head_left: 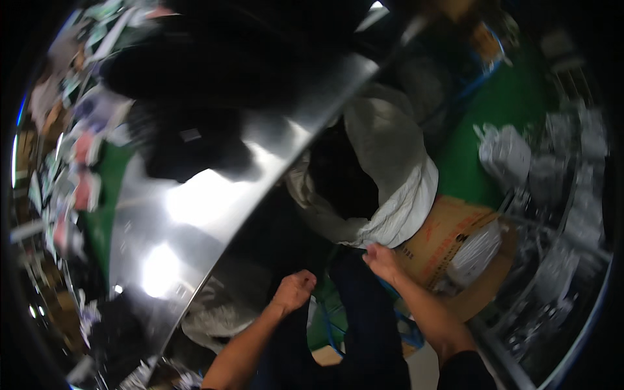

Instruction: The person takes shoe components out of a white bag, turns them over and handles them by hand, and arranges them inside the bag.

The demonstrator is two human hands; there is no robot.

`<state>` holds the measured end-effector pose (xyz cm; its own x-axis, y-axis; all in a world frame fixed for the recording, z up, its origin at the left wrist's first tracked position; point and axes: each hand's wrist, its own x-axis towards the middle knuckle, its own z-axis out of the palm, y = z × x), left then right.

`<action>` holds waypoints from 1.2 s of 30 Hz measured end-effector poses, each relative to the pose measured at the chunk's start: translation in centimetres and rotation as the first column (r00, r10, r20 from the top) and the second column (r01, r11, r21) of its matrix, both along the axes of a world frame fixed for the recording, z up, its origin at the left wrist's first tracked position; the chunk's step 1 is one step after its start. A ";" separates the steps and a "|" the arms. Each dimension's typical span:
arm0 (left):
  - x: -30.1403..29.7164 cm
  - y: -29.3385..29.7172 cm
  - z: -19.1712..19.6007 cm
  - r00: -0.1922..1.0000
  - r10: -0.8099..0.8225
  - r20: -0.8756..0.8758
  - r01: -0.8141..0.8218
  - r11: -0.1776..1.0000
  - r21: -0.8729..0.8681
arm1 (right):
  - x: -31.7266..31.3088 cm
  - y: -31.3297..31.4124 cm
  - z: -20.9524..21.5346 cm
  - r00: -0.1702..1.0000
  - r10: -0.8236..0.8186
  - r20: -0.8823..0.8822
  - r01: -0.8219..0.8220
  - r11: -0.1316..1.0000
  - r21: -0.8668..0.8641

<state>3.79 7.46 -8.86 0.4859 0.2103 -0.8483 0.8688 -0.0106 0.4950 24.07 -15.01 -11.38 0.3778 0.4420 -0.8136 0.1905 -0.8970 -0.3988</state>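
My left hand (296,290) is curled closed above my lap. My right hand (383,262), fingers bent, meets the near rim of an open white sack (408,208); I can't tell whether it grips. A cardboard box (434,239) stands right of the sack, a shiny metal table (214,224) left.

The head-worn fisheye looks down from above, fairly near.
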 end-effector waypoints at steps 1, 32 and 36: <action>1.6 -0.4 -3.3 0.999 -0.035 0.011 0.036 0.999 -0.034 | 2.1 5.0 -9.4 0.996 -0.048 0.072 0.037 0.988 0.149; 4.0 -1.4 -17.4 0.998 0.045 0.040 -0.045 0.999 0.003 | 9.6 21.1 -36.9 0.905 -0.295 0.305 0.070 0.813 0.578; 4.5 -0.7 -18.1 0.613 0.790 0.003 -0.784 0.609 -0.120 | 4.1 16.0 -25.5 0.974 -0.163 0.155 0.075 0.885 0.460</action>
<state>8.31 6.80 -26.98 0.2151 0.4513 -0.8661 0.4933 0.7152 0.4952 28.20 1.03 -36.90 0.5738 0.6843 -0.4500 0.2026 -0.6510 -0.7316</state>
